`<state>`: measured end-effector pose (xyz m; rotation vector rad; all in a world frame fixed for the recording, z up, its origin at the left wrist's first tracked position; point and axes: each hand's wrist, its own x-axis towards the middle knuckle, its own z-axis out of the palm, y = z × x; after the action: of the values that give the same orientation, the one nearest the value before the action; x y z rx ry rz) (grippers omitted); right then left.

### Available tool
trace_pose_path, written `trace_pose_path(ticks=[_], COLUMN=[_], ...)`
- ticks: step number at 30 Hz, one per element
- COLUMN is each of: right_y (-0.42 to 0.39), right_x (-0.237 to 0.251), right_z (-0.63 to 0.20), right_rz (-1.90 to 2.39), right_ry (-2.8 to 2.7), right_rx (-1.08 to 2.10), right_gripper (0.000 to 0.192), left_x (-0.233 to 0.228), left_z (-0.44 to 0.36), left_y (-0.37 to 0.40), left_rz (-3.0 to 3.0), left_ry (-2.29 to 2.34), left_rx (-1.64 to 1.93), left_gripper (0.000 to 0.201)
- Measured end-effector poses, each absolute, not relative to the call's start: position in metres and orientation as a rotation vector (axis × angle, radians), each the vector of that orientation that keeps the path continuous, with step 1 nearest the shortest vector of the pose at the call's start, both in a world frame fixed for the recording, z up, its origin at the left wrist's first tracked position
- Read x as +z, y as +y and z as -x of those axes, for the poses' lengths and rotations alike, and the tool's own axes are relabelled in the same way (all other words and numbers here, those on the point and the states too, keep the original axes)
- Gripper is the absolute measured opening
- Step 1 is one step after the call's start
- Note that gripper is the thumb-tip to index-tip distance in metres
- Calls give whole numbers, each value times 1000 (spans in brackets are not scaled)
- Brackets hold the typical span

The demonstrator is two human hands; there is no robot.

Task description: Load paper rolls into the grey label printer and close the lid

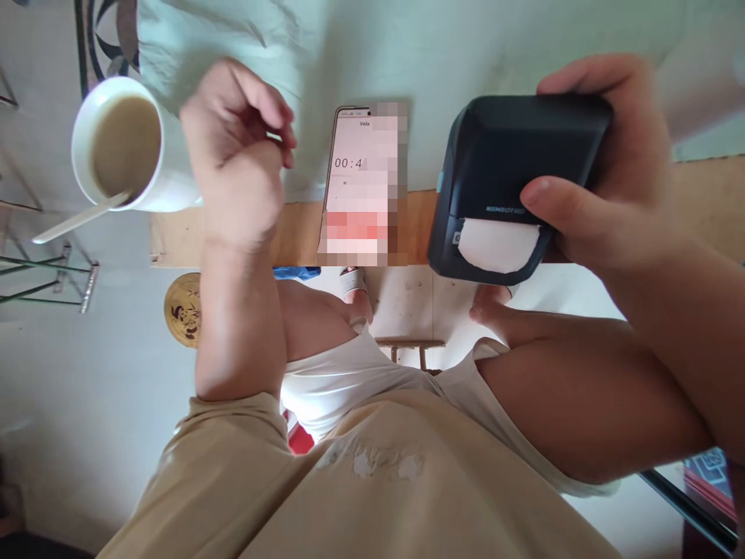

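Note:
My right hand grips a dark label printer marked NIIMBOT, with the thumb on its top face and the fingers around its far side. A rounded white label strip shows at the printer's near end. My left hand is closed, its fingers curled inward above the table. Whatever it may hold is hidden. Just left of that hand is a white mug of light brown drink, with a pale spoon leaning out over its rim. Between my hands lies a phone showing a timer, partly blurred out.
A pale green cloth covers the wooden table, whose near edge is bare. My legs are below it. A round yellow panda-patterned object and a green metal rack appear at the left.

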<state>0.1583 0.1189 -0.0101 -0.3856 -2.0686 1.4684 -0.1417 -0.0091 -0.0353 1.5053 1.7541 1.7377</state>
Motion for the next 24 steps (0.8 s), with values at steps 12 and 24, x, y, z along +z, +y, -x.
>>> trace_pose_path(ticks=[12,24], right_y=[120,120], right_x=[-11,-10], right_z=[-158,-158], right_rz=[400,403], right_ry=[-2062,-2069], right_rx=[1478,1469], right_gripper=[53,54], left_x=[-13,-25], left_z=[118,130], left_y=[-21,-20], left_rz=[-1641,-1991], left_ry=[1919,1772], left_rx=[1675,739], left_gripper=[16,122])
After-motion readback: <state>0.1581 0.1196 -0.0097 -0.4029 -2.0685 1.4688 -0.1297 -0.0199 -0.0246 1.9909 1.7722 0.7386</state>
